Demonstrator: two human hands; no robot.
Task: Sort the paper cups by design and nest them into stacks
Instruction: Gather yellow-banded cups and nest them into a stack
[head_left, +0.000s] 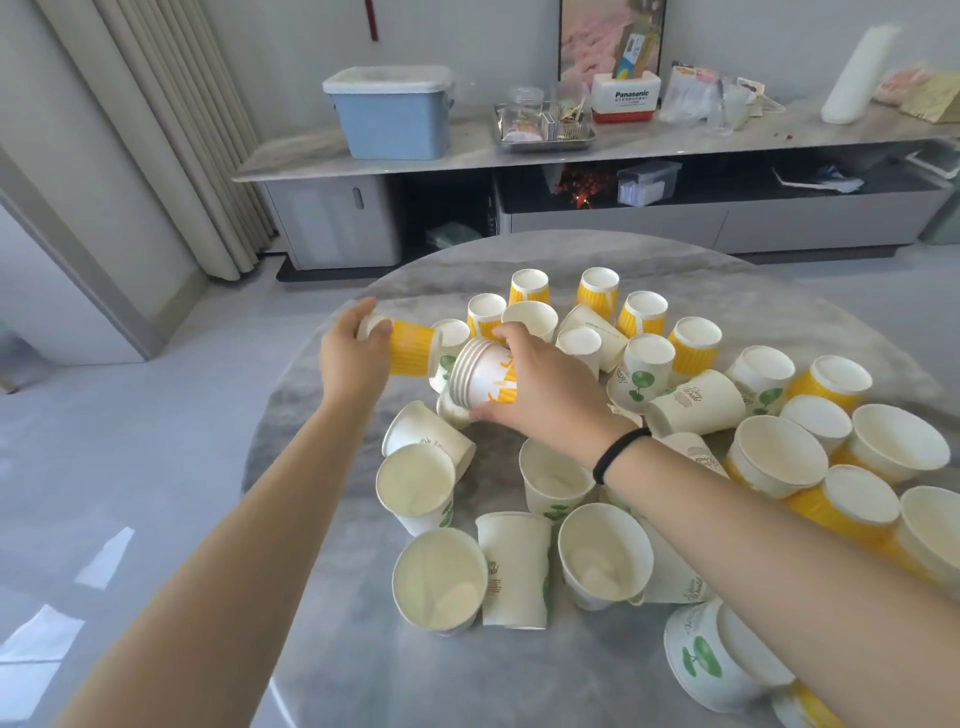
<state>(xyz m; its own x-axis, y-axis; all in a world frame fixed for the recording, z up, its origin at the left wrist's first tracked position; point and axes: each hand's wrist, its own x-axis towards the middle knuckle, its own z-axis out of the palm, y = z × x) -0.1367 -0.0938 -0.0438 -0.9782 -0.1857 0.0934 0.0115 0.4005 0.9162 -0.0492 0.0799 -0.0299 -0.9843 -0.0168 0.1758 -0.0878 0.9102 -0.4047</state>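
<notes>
Many paper cups lie scattered on a round grey marble table (519, 675): some yellow-striped, some white with green leaves, some white with brown print. My left hand (356, 353) grips a single yellow-striped cup (410, 347) by its base, held on its side, mouth pointing right. My right hand (545, 395) holds a nested stack of several yellow-striped cups (485, 376), rims pointing left toward that cup. A small gap separates the two. Upside-down yellow cups (641, 314) stand at the far side; upright green-leaf cups (556, 483) sit nearer me.
Behind the table runs a long low sideboard (467, 150) with a blue lidded bin (389, 111), a metal tray, a white and red box and clutter. Curtains hang at the left. Glossy grey floor lies left of the table.
</notes>
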